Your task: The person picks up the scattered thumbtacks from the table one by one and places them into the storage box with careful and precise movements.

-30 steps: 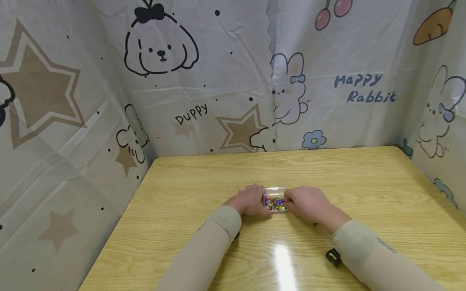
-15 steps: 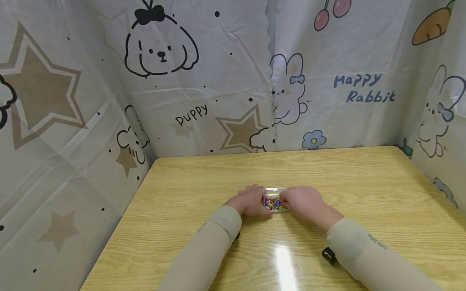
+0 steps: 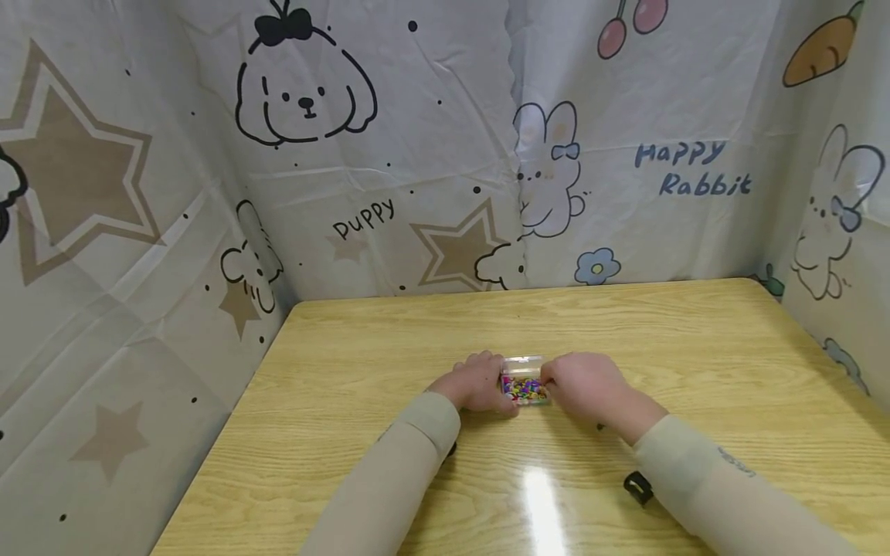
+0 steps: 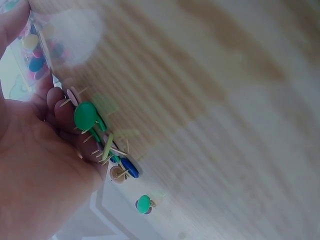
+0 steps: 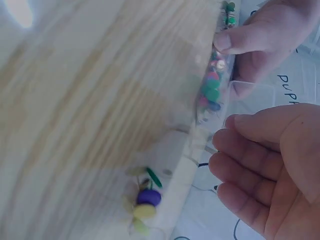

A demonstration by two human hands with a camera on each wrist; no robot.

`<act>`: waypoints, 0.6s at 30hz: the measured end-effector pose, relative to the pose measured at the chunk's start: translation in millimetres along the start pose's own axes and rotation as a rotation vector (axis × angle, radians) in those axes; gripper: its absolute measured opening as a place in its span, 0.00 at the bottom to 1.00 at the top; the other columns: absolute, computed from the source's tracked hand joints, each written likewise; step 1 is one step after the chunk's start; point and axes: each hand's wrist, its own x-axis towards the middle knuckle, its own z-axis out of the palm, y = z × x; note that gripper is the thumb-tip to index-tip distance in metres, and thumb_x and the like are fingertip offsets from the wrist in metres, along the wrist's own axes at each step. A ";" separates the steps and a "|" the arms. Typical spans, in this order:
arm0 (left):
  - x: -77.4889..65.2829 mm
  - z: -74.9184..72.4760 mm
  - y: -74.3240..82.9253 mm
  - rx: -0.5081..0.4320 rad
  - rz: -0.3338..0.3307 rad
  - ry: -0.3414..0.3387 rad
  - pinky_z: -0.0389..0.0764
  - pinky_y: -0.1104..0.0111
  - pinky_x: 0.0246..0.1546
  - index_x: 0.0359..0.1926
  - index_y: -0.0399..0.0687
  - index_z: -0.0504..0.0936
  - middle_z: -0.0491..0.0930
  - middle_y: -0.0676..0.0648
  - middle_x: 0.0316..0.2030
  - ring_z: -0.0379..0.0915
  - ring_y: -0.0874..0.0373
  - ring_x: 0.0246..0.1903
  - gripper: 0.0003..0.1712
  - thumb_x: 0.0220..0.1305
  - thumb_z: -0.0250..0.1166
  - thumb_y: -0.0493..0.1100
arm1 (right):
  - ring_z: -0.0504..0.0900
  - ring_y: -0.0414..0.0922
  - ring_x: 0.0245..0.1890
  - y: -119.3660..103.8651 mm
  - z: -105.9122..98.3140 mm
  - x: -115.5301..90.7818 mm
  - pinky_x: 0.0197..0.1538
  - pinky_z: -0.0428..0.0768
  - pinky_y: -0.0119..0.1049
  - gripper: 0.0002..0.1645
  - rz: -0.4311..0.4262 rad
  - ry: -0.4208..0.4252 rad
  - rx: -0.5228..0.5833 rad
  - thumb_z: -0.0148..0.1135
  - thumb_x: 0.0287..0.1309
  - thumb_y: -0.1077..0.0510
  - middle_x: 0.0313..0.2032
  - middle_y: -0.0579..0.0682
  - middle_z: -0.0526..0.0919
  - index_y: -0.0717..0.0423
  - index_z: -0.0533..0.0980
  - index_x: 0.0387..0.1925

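A clear plastic box (image 3: 524, 389) of colourful thumbtacks lies on the table, its transparent lid (image 3: 523, 364) raised at the back. My left hand (image 3: 480, 384) grips its left end, the thumb at the near side and fingers behind. Beside that hand, several loose thumbtacks (image 4: 86, 116) show in the left wrist view. My right hand (image 3: 587, 386) is at the box's right end, thumb tip against the index finger and the other fingers curled. Whether a tack sits in that pinch I cannot tell. A small cluster of thumbtacks (image 5: 148, 197) lies on the table near my right hand.
The wooden table (image 3: 389, 340) runs back to a hanging printed cloth (image 3: 445, 154) with cartoon puppies and rabbits. More cloth (image 3: 118, 347) closes the left side. A black wrist device (image 3: 637, 488) sits under the right sleeve.
My right hand reached leftward over the box half a second ago and is now drawn back to its right end. The left hand and the box stay in place.
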 end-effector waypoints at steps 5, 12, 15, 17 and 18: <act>-0.6 -0.4 -0.4 0.001 -0.008 -0.002 0.69 0.60 0.53 0.60 0.52 0.72 0.70 0.54 0.45 0.66 0.58 0.45 0.41 0.52 0.74 0.65 | 0.76 0.39 0.26 6.4 -6.5 -9.6 0.29 0.77 0.41 0.07 0.007 0.003 0.003 0.63 0.65 0.58 0.32 0.40 0.85 0.45 0.85 0.34; -0.7 0.5 -0.9 0.011 -0.011 -0.016 0.69 0.59 0.57 0.68 0.49 0.69 0.71 0.52 0.50 0.66 0.57 0.49 0.48 0.53 0.74 0.66 | 0.74 0.36 0.26 25.3 -10.8 -29.3 0.30 0.77 0.39 0.09 -0.005 -0.004 0.005 0.62 0.63 0.62 0.29 0.38 0.81 0.45 0.82 0.30; -0.9 0.3 -1.0 0.008 -0.015 -0.017 0.69 0.59 0.57 0.69 0.49 0.68 0.71 0.53 0.50 0.66 0.57 0.49 0.49 0.53 0.74 0.66 | 0.70 0.37 0.24 33.7 -12.1 -37.8 0.29 0.73 0.38 0.10 -0.016 -0.018 0.012 0.63 0.60 0.63 0.26 0.38 0.78 0.45 0.79 0.27; -1.1 0.2 -1.0 0.008 -0.012 -0.017 0.69 0.59 0.56 0.69 0.49 0.68 0.71 0.53 0.49 0.66 0.57 0.49 0.49 0.53 0.74 0.66 | 0.70 0.37 0.24 38.6 -11.3 -42.8 0.29 0.73 0.38 0.11 -0.018 -0.037 0.015 0.64 0.59 0.63 0.25 0.38 0.77 0.44 0.78 0.26; -1.3 0.2 -1.1 0.008 -0.011 -0.017 0.69 0.59 0.56 0.69 0.49 0.68 0.71 0.53 0.49 0.66 0.57 0.48 0.49 0.53 0.74 0.66 | 0.70 0.37 0.24 40.8 -10.7 -45.1 0.29 0.74 0.38 0.11 -0.020 -0.049 0.014 0.66 0.59 0.63 0.26 0.37 0.77 0.44 0.78 0.26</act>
